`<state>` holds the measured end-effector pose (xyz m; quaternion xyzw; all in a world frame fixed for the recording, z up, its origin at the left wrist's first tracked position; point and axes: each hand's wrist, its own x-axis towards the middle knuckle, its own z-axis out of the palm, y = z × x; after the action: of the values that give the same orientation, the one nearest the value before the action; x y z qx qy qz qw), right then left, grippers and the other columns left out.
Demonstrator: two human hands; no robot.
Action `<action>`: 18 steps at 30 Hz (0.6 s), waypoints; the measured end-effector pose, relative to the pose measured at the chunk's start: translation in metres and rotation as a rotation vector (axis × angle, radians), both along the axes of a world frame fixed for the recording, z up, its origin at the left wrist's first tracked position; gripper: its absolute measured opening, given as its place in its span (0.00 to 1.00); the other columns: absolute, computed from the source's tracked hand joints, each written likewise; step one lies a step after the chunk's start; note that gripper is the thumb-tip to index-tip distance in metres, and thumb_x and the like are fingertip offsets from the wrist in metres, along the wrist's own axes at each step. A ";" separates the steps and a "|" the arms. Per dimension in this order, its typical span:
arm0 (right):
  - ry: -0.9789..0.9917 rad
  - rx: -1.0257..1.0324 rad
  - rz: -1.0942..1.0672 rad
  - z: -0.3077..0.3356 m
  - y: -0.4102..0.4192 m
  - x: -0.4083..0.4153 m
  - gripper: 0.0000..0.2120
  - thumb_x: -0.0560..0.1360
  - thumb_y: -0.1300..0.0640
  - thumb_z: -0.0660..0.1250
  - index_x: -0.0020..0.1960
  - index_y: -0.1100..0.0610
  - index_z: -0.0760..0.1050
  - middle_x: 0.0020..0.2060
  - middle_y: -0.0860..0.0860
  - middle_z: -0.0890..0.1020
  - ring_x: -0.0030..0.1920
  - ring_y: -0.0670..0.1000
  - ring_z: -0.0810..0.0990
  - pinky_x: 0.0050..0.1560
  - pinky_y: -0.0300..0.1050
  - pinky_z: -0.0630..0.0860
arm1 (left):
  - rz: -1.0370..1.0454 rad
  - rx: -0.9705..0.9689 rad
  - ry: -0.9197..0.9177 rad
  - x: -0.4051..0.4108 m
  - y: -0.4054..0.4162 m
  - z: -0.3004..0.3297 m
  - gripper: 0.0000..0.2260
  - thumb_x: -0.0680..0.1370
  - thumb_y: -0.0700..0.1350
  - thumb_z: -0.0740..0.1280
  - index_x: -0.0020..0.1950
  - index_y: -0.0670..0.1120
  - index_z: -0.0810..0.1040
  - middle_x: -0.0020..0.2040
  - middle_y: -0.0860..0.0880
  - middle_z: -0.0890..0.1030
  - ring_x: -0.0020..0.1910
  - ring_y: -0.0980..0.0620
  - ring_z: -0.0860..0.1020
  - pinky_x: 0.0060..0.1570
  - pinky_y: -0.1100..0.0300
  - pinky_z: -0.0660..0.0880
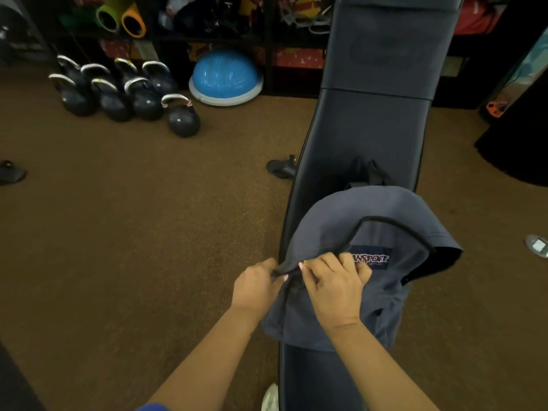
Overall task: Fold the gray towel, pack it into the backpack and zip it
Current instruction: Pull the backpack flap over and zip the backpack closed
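A blue-gray backpack (385, 295) with a red-and-white logo patch lies on a dark padded bench (367, 134). Its black zipper line (394, 225) curves over the top, and on the right side the opening gapes dark. My left hand (256, 287) pinches the fabric at the zipper's left end. Right beside it, my right hand (333, 280) is closed on the zipper and the fabric over the logo. The gray towel is not visible.
Several black kettlebells (118, 93) stand on the brown carpet at the back left, next to a blue balance dome (225, 77). Shelves of gear line the back wall. A bench foot (281, 167) sticks out left of the bench. My shoe (269, 398) shows at the bottom.
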<state>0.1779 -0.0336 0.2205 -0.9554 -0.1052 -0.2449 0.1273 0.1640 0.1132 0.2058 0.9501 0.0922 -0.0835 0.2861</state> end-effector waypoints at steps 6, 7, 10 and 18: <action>0.065 0.036 -0.024 0.006 0.010 -0.012 0.11 0.72 0.51 0.60 0.35 0.51 0.78 0.27 0.46 0.78 0.32 0.52 0.77 0.44 0.48 0.60 | -0.168 -0.010 -0.351 0.000 -0.010 0.012 0.09 0.75 0.50 0.62 0.50 0.48 0.76 0.47 0.51 0.79 0.43 0.54 0.79 0.39 0.64 0.73; 0.066 0.038 -0.025 0.008 0.009 -0.011 0.11 0.72 0.52 0.60 0.34 0.51 0.77 0.26 0.46 0.78 0.31 0.52 0.77 0.44 0.48 0.60 | -0.172 -0.004 -0.365 0.000 -0.011 0.015 0.10 0.75 0.51 0.60 0.49 0.48 0.77 0.44 0.51 0.79 0.41 0.54 0.79 0.37 0.64 0.73; 0.078 0.010 -0.019 0.012 0.005 -0.007 0.11 0.72 0.52 0.60 0.33 0.53 0.75 0.25 0.47 0.76 0.30 0.53 0.76 0.44 0.48 0.61 | -0.160 -0.011 -0.374 0.001 -0.008 0.013 0.12 0.76 0.53 0.60 0.45 0.47 0.78 0.40 0.51 0.79 0.37 0.55 0.78 0.34 0.63 0.73; -0.001 -0.001 0.001 0.027 0.000 0.000 0.12 0.71 0.53 0.61 0.30 0.55 0.72 0.24 0.48 0.74 0.28 0.53 0.75 0.44 0.48 0.60 | -0.099 -0.078 -0.285 0.003 -0.003 0.020 0.03 0.76 0.43 0.66 0.45 0.44 0.77 0.42 0.49 0.77 0.40 0.52 0.76 0.37 0.59 0.72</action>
<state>0.1778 -0.0340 0.2474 -0.9553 -0.1058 -0.2451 0.1269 0.1670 0.1098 0.2262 0.9439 0.0005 0.0347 0.3283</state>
